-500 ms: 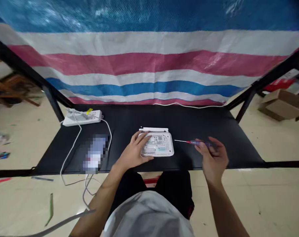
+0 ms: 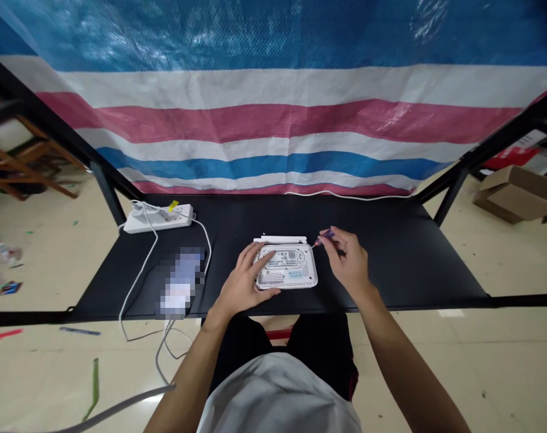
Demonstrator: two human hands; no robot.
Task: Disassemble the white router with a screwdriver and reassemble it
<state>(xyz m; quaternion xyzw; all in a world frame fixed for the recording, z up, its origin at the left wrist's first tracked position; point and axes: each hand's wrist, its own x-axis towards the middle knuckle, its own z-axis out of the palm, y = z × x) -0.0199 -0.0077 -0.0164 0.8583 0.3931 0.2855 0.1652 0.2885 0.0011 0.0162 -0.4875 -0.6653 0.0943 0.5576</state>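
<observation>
The left hand (image 2: 242, 284) lies open, fingers spread across the white router (image 2: 295, 278), which sits flat at the middle of the black bench (image 2: 404, 264) with its vented underside up; that spread seems meant to pin it against sliding. The right hand (image 2: 351, 263) pinches a small screwdriver (image 2: 326, 236) with a purple handle in its fingertips, pen-style, a grip that suits fine control, with the tip just beside the router's upper right corner. A white power strip (image 2: 158, 218) sits toward the bench's far left, well away from the work, its white cable (image 2: 140, 288) trailing over the front edge. A blurred-out object (image 2: 180, 282) lies near the left hand.
</observation>
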